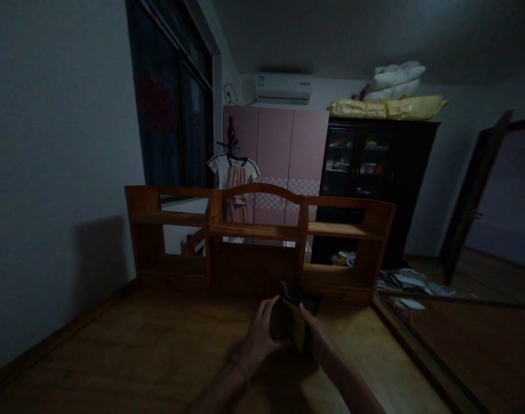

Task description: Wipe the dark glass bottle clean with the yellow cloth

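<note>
A dark item with a yellow panel (297, 328) is between my hands above the wooden surface; the dim light hides what kind of thing it is. My left hand (259, 332) grips its left side, fingers at the upper edge and thumb lower down. On the right edge, my right hand (317, 333) holds it with the thumb along the top; its other fingers are hidden behind the item. A thin bracelet (241, 367) circles my left wrist.
A low wooden shelf unit (256, 231) stands across the far edge of the wooden surface (158, 345). A wall is at the left. Beyond are hanging clothes (235, 172), a pink wardrobe (274, 141) and a dark cabinet (411, 184). Papers and bags (411, 280) lie at the right.
</note>
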`<action>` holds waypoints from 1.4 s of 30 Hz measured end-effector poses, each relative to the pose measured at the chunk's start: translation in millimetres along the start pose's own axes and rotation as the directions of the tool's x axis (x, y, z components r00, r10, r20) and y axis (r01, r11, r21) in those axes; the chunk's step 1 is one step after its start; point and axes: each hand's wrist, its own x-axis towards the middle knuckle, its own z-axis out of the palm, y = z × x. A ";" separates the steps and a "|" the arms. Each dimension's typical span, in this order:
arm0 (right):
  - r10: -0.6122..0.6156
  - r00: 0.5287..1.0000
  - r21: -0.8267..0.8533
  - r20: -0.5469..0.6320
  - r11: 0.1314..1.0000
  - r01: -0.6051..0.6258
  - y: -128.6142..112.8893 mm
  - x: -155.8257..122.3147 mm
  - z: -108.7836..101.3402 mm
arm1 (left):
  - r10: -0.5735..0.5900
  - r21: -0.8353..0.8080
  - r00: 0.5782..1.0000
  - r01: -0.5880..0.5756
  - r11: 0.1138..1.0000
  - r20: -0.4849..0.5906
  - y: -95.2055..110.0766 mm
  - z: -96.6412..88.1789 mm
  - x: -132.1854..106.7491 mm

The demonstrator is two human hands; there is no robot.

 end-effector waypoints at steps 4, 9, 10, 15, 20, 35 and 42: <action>0.060 0.994 -0.074 0.088 0.996 -0.054 -0.4 -1.4 -3.2 | -0.051 0.022 0.998 0.051 0.998 -0.028 -14.4 5.3 -6.6; -0.037 0.979 -0.277 0.198 0.956 0.092 -9.2 -6.0 -5.2 | -0.114 0.045 0.991 0.117 0.992 -0.075 -26.3 6.8 -15.7; -0.067 0.974 -0.318 0.214 0.938 0.135 -10.1 -6.1 -6.4 | -0.105 0.043 0.991 0.109 0.993 -0.088 -29.0 7.0 -17.3; -0.172 0.959 -0.415 0.225 0.873 0.254 -13.2 -5.2 2.6 | 0.030 0.045 0.984 -0.023 0.999 -0.176 -40.1 7.4 -22.7; -0.190 0.959 -0.300 0.210 0.921 0.248 -39.7 -21.6 53.8 | 0.157 0.076 0.927 -0.139 0.987 -0.341 -27.0 -15.2 -21.3; -0.223 0.974 -0.707 -0.039 0.695 0.131 -6.6 -16.5 10.0 | 0.133 0.298 0.981 -0.171 0.939 0.143 -8.3 -9.1 -17.7; -0.085 0.995 -0.727 0.047 0.680 0.092 9.8 -25.1 -29.6 | 0.065 0.281 0.949 -0.157 0.947 0.309 -16.8 18.6 -31.7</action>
